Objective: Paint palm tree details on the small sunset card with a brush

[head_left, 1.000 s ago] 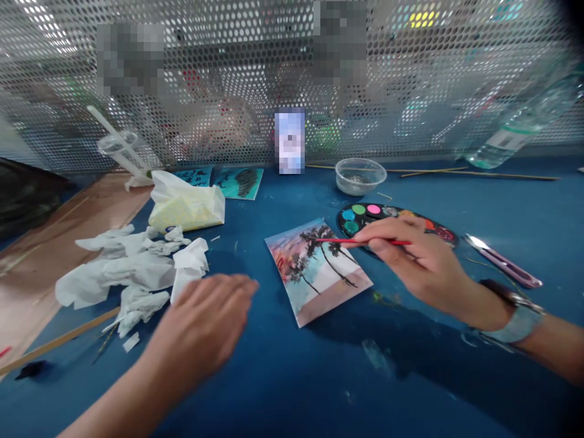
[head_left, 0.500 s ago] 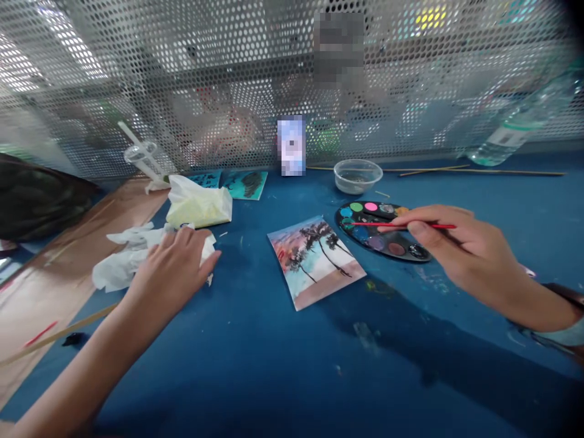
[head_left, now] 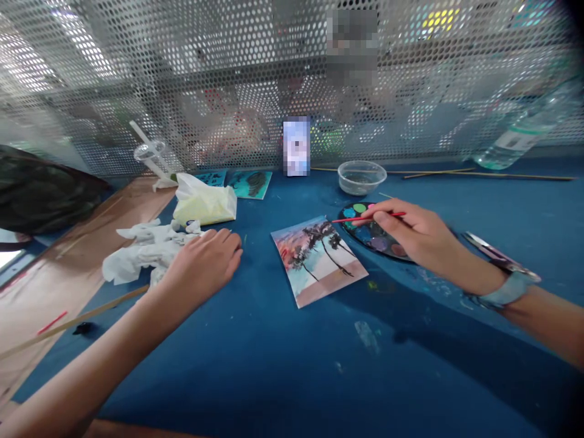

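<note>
My right hand pinches a thin red paintbrush, its tip pointing left at the upper right corner of a small painting. Dark trees stand against a pink and blue sky in that picture, which lies flat on the blue table. Beneath the brush hand is a black oval paint palette with round colour wells, partly covered by the fingers. My left hand, empty as far as I can see, hovers or rests left of the painting with loosely bent fingers. Crumpled white tissues lie beside it.
Behind the palette stands a clear plastic bowl of liquid. A phone leans on the perforated metal screen. At left are a tissue pack, a plastic cup and a wooden stick; a bottle is far right.
My right hand has moved the brush left, from over the palette to the painting's upper right corner. My left hand has shifted right, off the tissues, with its thumb drawn in.
</note>
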The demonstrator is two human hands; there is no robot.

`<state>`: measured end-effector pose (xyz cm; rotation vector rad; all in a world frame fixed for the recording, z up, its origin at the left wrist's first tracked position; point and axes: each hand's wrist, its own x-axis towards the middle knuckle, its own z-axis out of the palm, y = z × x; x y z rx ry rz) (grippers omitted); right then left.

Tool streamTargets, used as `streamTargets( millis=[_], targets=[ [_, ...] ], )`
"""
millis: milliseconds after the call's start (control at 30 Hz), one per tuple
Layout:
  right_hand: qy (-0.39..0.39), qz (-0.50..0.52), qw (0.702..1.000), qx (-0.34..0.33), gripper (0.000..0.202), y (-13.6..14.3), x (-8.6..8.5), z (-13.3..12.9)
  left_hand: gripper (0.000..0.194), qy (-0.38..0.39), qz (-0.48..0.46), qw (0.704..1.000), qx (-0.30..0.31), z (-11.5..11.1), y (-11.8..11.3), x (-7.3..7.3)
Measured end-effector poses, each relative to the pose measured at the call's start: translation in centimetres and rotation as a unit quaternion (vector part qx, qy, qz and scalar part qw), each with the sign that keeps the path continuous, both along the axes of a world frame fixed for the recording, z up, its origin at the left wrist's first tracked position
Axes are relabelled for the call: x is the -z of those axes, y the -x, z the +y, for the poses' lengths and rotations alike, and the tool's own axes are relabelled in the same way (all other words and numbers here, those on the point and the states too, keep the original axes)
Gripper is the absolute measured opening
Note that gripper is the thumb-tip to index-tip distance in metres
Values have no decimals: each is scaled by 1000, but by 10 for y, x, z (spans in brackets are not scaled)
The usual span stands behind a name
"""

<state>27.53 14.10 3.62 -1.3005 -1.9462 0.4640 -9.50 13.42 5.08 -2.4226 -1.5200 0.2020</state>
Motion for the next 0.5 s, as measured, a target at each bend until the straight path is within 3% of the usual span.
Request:
streamTargets(
  millis=[133, 233, 333, 400, 500],
  targets=[
    [27, -39, 998, -52, 35, 29, 10, 2, 23, 8, -122, 989, 86, -13, -11, 9],
    [34, -78, 993, -87, 35, 48, 19, 4, 15, 10, -225, 951, 211, -30, -17, 21],
    [32, -89, 989, -112, 34, 60, 24, 7, 9, -5, -249, 913, 324, -44, -20, 26],
    [23, -93, 988, -118, 33, 63, 26, 8, 11, -8, -245, 898, 365, -48, -20, 26],
    [27, -98, 987, -127, 33, 64, 28, 6, 14, 3, -246, 896, 370, -48, -17, 26]
  ],
)
